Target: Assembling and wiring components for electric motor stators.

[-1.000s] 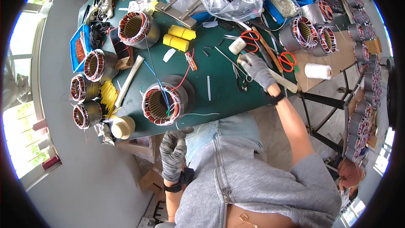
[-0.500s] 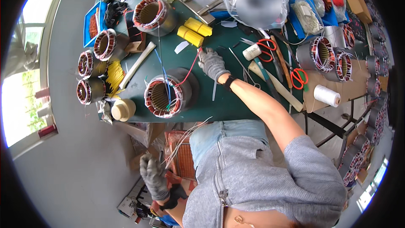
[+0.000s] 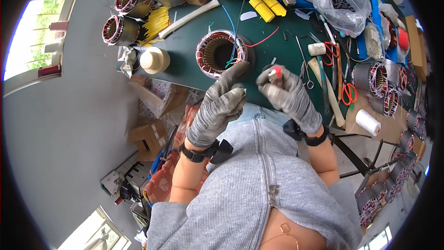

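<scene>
Both of my hands wear grey striped work gloves and are raised at the table's near edge. My left hand (image 3: 217,106) has its index finger stretched toward a motor stator (image 3: 200,56), the other fingers curled in. A tiny whitish bit shows at its curled fingertips, too small to name. My right hand (image 3: 293,97) is closed to the right of the stator, around a small red piece (image 3: 277,71) whose kind is unclear. From the stator, with its copper windings laced in white, rise a blue wire (image 3: 230,17) and a red wire (image 3: 263,42).
Left lie more stators (image 3: 121,31), yellow strips (image 3: 156,23), a pale mallet-like bar (image 3: 188,18) and a cream round block (image 3: 154,60). Two yellow bundles (image 3: 267,7) lie behind. At right are orange-handled scissors (image 3: 349,93), forceps (image 3: 304,60), a white thread spool (image 3: 368,122) and a plastic bag (image 3: 342,2).
My left hand has come up from below the table edge to the stator; the white strands by it no longer show. My right hand has drawn back from the red wire's end. My view has shifted.
</scene>
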`<state>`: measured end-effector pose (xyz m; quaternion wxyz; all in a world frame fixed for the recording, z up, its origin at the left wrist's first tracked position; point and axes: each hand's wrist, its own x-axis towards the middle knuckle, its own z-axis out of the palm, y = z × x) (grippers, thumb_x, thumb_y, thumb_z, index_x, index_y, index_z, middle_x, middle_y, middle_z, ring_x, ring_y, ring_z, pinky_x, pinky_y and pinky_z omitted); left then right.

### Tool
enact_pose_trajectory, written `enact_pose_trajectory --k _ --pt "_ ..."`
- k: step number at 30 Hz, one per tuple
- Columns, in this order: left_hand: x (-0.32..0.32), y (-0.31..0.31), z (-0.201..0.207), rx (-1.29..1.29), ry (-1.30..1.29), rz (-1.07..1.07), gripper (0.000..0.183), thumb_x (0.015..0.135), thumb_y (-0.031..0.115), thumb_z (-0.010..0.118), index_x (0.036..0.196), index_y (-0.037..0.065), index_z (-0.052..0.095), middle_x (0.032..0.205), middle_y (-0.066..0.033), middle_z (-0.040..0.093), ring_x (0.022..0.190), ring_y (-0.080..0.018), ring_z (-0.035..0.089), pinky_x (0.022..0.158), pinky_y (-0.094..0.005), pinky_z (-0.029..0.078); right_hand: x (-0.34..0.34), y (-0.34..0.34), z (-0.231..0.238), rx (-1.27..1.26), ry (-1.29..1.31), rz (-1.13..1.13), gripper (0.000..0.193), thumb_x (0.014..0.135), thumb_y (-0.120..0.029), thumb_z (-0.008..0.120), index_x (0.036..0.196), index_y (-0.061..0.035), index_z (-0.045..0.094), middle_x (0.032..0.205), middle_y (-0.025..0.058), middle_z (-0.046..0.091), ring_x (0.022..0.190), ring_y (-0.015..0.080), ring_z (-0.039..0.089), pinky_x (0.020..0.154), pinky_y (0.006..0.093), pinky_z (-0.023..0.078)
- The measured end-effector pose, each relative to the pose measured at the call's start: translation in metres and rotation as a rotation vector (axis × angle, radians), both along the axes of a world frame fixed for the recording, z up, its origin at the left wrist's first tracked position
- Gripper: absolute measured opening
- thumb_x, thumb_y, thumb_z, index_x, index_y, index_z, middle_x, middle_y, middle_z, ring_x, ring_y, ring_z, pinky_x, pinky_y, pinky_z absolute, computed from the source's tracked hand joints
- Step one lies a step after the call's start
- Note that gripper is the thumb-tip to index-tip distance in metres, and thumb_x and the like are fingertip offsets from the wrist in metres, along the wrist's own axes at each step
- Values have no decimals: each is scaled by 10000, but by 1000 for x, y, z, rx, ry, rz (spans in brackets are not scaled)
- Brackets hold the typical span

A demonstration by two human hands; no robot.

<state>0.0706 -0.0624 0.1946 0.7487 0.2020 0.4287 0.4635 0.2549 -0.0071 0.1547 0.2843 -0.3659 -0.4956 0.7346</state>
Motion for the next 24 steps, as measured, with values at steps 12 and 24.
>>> enact_pose_trajectory --k 12,24 --pt "-14 -6 4 165 314 -131 129 866 133 554 944 30 548 754 43 494 652 -24 431 592 -177 381 -34 -37 37 -16 -33 -352 70 768 -26 615 833 -48 624 749 -7 553 681 52 514 631 198 423" --pt "-7 -16 -1 520 763 55 137 804 25 630 939 2 622 822 -77 662 751 -99 630 685 -231 499 -30 -48 30 -189 -209 -188 559 898 -574 367 784 -69 579 566 -24 456 470 30 373 429 185 269"
